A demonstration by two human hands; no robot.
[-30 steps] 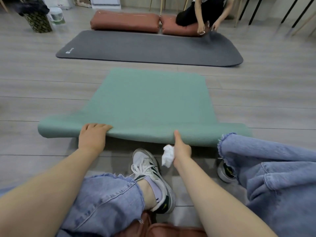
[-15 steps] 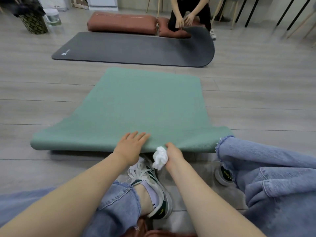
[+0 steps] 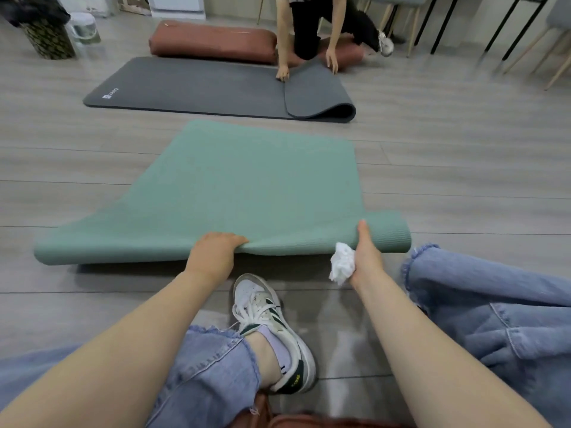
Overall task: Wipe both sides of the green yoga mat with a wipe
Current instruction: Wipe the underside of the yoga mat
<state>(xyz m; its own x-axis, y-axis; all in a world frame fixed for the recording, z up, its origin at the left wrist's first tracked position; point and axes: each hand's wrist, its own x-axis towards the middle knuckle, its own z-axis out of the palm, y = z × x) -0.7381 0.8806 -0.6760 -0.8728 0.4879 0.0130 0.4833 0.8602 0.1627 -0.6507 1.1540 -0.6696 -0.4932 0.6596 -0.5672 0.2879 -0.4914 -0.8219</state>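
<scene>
mat: green yoga mat (image 3: 247,193) mid frame on floor, near edge folded over.
L hand: left hand (image 3: 214,253) fingers curled over fold, gripping.
R hand: right hand (image 3: 366,256) thumb on fold, fingers holding wipe.
wipe: wipe (image 3: 342,263) balled, center-right.
step: prob. flipping mat; next needs both hands carrying fold fwd.

The mat (image 3: 247,186) is a sage-green rectangular sheet with a fine ribbed texture, lying lengthwise on the grey plank floor (image 3: 463,180) and running away from the camera. Its far end lies flat, with rounded corners. Its near end is folded over into a rounded fold that spans the full width, with its front edge lifted off the floor and a shadow beneath it. The wipe (image 3: 342,263) is a white, crumpled wad, bunched into an irregular lump. It sits just in front of the fold near its right end, off the floor, not spread on the mat surface.
</scene>
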